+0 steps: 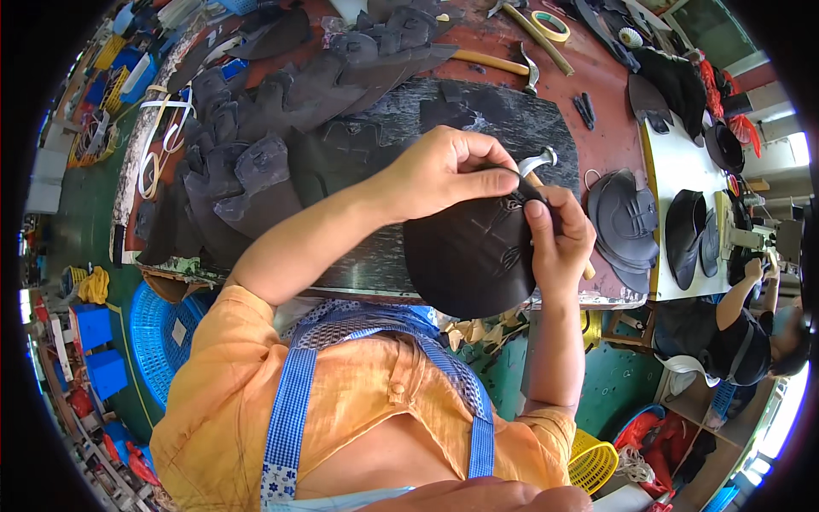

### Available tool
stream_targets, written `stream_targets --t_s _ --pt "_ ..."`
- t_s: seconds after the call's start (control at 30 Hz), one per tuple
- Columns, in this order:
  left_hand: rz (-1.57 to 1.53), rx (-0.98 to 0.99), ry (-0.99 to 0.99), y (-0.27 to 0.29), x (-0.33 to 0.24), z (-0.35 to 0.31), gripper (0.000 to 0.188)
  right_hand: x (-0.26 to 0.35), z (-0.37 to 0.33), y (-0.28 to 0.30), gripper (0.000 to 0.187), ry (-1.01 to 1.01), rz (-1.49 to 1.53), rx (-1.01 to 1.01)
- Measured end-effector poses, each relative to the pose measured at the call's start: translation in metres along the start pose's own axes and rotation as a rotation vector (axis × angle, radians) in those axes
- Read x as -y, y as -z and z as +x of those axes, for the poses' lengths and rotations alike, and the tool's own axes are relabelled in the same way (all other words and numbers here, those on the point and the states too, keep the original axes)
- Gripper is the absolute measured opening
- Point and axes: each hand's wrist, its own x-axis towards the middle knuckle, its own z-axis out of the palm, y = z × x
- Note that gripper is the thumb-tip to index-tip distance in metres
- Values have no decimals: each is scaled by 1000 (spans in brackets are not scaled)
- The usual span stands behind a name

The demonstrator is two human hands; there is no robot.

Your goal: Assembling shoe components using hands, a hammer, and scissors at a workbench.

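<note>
My left hand (444,175) and my right hand (560,241) come together over the near part of the bench, both closed on the upper edge of a black, rounded leather-like piece (465,264). Thumbs and fingertips pinch that edge, and the piece hangs down toward me. Raised lines and a small pattern show on its surface. A hammer (537,160) lies just beyond my fingers; its metal head shows and the right hand covers part of the handle. Beneath is a dark, worn work board (375,247).
Piles of black cut pieces (256,162) cover the bench's left side. A second hammer (495,61) and a tape roll (550,26) lie farther back. Stacked black pieces (623,224) sit at right. Another person (751,333) works at the far right. A blue basket (162,337) stands lower left.
</note>
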Motion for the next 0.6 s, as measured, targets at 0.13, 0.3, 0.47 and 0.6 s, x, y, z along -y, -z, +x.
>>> stream_targets --t_s 0.13,0.3,0.47,0.6 --pt "129 76 18 12 0 -7 21 -16 -10 -1 13 -263 271 32" --pt "359 60 48 13 -6 -11 21 -2 5 -5 18 -329 405 126" --pt "348 27 64 9 -10 -8 21 6 20 -13 11 -188 69 166" --pt "328 31 26 8 -5 -10 21 -2 15 -23 7 -79 240 30"
